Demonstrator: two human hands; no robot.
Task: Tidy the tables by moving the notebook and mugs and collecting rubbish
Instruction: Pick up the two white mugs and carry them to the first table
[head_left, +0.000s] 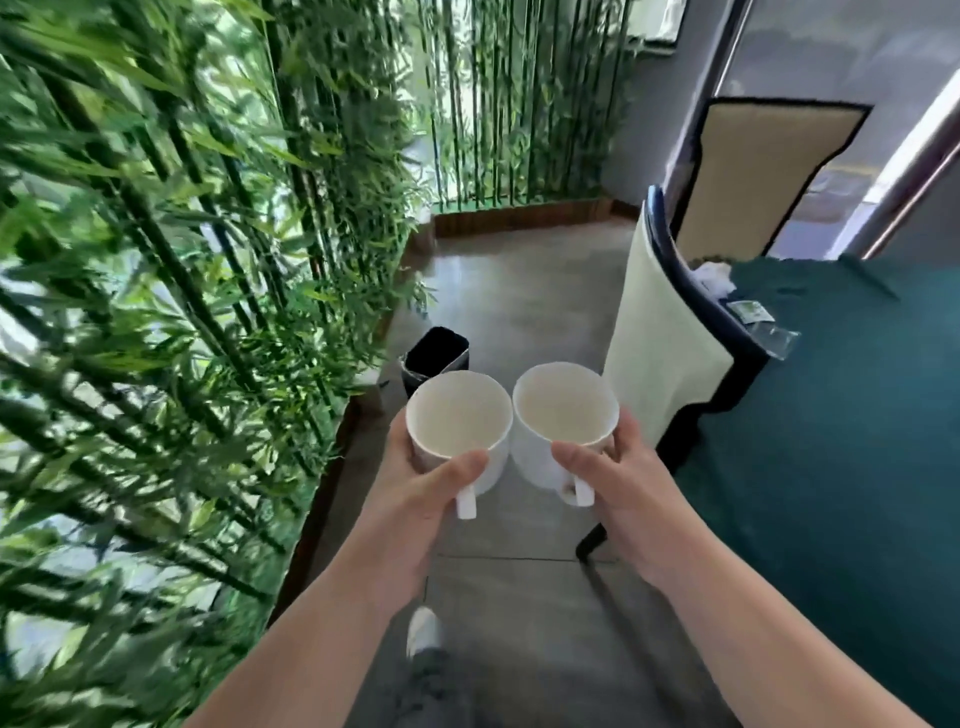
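Note:
I hold two white mugs side by side in front of me, above the grey floor. My left hand (415, 483) grips the left mug (457, 415), thumb over its rim, handle pointing toward me. My right hand (618, 467) grips the right mug (563, 405) the same way. Both mugs look empty and their rims almost touch. On the green table (831, 441) at the right lie a crumpled white tissue (714, 275) and a clear plastic wrapper (763, 325).
A black bin (436, 351) stands on the floor just beyond the mugs. A wall of bamboo plants (182, 260) runs along the left. A cream-backed chair (670, 332) is pushed against the table, and another chair (769, 171) stands behind it.

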